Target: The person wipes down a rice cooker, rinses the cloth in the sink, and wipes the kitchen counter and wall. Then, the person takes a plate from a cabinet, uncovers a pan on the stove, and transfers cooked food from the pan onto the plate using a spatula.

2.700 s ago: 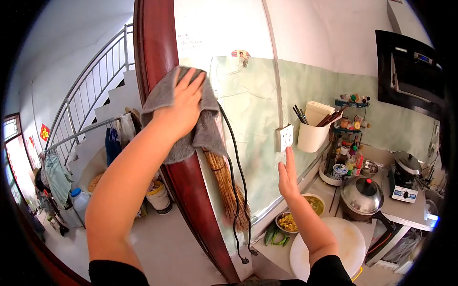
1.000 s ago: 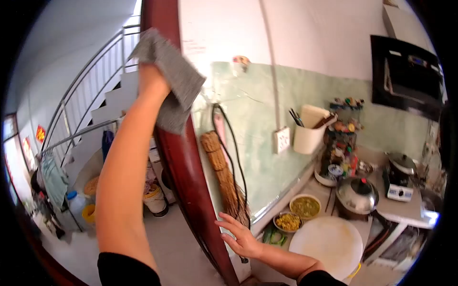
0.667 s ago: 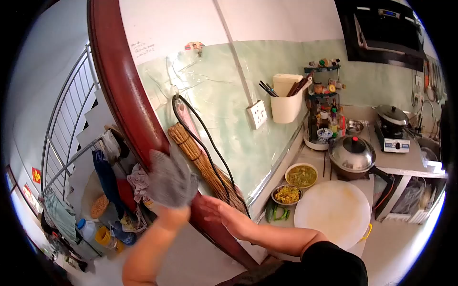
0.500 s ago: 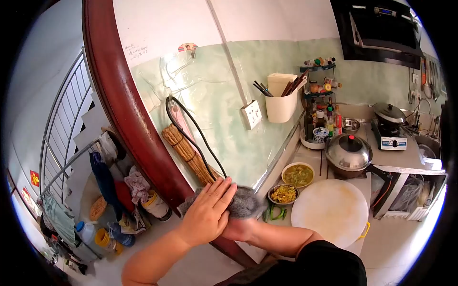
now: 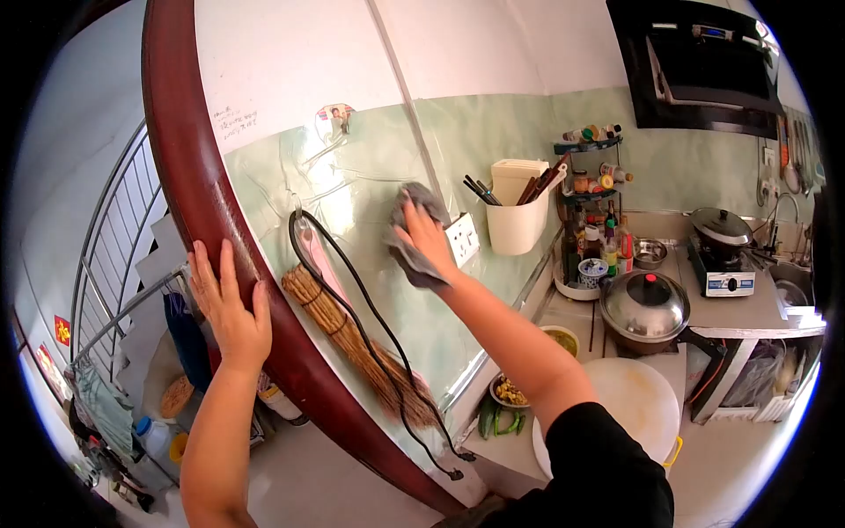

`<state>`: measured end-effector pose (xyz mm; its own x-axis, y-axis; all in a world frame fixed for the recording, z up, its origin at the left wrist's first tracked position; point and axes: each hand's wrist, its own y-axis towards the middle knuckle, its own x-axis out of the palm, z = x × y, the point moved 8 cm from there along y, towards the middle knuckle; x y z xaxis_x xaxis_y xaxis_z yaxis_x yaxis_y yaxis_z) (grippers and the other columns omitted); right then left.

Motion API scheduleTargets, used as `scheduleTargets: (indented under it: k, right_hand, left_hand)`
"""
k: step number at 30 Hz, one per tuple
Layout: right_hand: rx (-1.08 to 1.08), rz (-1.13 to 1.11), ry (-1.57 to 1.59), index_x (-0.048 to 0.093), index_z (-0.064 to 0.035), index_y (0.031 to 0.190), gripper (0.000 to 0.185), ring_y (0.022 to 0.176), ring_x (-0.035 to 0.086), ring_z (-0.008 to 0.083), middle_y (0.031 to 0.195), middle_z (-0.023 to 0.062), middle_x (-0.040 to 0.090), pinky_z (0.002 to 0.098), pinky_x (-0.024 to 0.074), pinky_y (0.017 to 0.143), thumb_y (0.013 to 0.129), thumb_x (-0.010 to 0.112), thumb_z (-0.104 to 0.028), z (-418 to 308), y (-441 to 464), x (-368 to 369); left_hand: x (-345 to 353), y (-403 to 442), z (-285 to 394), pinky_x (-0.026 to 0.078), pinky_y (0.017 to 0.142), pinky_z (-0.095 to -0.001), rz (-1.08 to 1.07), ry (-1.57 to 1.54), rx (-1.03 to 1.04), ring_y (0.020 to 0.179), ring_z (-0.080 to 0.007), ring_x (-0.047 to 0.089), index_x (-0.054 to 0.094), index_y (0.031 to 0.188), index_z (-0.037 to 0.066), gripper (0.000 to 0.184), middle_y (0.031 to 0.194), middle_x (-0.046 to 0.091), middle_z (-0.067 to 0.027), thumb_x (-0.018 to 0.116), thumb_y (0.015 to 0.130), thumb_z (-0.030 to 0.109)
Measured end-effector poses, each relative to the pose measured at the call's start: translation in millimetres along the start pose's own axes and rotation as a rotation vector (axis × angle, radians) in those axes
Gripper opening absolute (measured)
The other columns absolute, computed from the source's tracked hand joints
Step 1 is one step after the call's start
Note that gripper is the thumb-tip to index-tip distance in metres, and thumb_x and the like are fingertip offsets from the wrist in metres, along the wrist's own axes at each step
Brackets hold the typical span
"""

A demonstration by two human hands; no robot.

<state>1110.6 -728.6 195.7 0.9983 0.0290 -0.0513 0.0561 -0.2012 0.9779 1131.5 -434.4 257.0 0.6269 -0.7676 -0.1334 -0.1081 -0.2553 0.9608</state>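
Note:
My right hand (image 5: 424,234) presses a grey cloth (image 5: 414,255) against the green-covered wall (image 5: 352,167), just left of the white socket (image 5: 461,239). Its fingers lie over the cloth. With fingers spread and nothing held, my left hand (image 5: 231,308) rests on the dark red door frame (image 5: 207,198). Between the two hands a straw broom (image 5: 339,330) and a looped black cable (image 5: 365,339) hang on the wall.
A holder with chopsticks (image 5: 515,227) hangs right of the socket. Below are a round white board (image 5: 634,400), a lidded pan (image 5: 644,304), food bowls and green vegetables. A stove (image 5: 723,268) stands further right. Stairs and hanging clothes are at left.
The cloth has passed from my left hand to my right hand, which has risen to the wall beside the socket. My left hand has moved onto the door frame.

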Motion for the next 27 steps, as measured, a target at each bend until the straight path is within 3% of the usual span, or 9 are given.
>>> scheduleTargets:
  k: [2, 8, 15, 19, 23, 27]
  right_hand:
    - [0.063, -0.038, -0.086, 0.025, -0.0055, 0.131, 0.058, 0.108, 0.040, 0.0320, 0.115, 0.0210, 0.044, 0.0455, 0.0265, 0.093, 0.083, 0.044, -0.033, 22, 34, 31]
    - [0.187, -0.020, -0.280, 0.032, -0.0036, 0.128, 0.048, 0.111, 0.039, 0.0267, 0.116, 0.0156, 0.046, 0.0493, 0.0193, 0.095, 0.085, 0.034, -0.027, 31, 82, 0]
    - [0.221, -0.121, -0.303, 0.035, -0.0022, 0.126, 0.047, 0.110, 0.040, 0.0262, 0.113, 0.0138, 0.048, 0.0449, 0.0215, 0.095, 0.085, 0.036, -0.025, 34, 44, 2]
    - [0.105, -0.088, -0.259, 0.032, -0.0042, 0.128, 0.048, 0.112, 0.038, 0.0307, 0.115, 0.0174, 0.047, 0.0457, 0.0206, 0.096, 0.085, 0.036, -0.026, 22, 15, 4]
    - [0.134, -0.085, -0.186, 0.027, -0.0080, 0.131, 0.050, 0.115, 0.035, 0.0343, 0.119, 0.0205, 0.044, 0.0465, 0.0210, 0.096, 0.086, 0.034, -0.029, 34, 41, 7]
    - [0.165, -0.038, -0.297, 0.035, -0.0076, 0.127, 0.047, 0.114, 0.037, 0.0312, 0.119, 0.0154, 0.047, 0.0458, 0.0256, 0.092, 0.085, 0.035, -0.027, 39, 74, -3]
  left_hand:
    - [1, -1, -1, 0.011, 0.102, -0.0464, -0.022, -0.002, -0.002, 0.127, -0.0366, 0.012, 0.029, 0.129, 0.006, 0.059, 0.138, 0.013, -0.0177, 0.053, 0.076, 0.012]
    - [1, -1, 1, 0.014, 0.102, -0.0455, -0.008, -0.011, 0.012, 0.128, -0.0360, 0.012, 0.029, 0.129, 0.005, 0.055, 0.138, 0.014, -0.0190, 0.049, 0.078, 0.006]
    - [-1, -1, 1, 0.012, 0.102, -0.0459, 0.015, -0.054, 0.025, 0.128, -0.0364, 0.012, 0.030, 0.128, 0.004, 0.055, 0.138, 0.015, -0.0193, 0.049, 0.076, 0.005]
    - [-2, -1, 2, 0.012, 0.102, -0.0465, 0.006, -0.047, 0.035, 0.127, -0.0375, 0.013, 0.031, 0.128, 0.003, 0.056, 0.137, 0.015, -0.0203, 0.049, 0.075, 0.005]
    - [-1, -1, 2, 0.012, 0.102, -0.0465, 0.007, -0.044, 0.027, 0.127, -0.0378, 0.013, 0.031, 0.128, 0.003, 0.056, 0.137, 0.015, -0.0205, 0.049, 0.075, 0.005]
    - [-1, -2, 1, 0.014, 0.101, -0.0465, 0.021, -0.063, 0.023, 0.126, -0.0392, 0.013, 0.034, 0.127, 0.006, 0.058, 0.137, 0.016, -0.0193, 0.053, 0.072, 0.008]
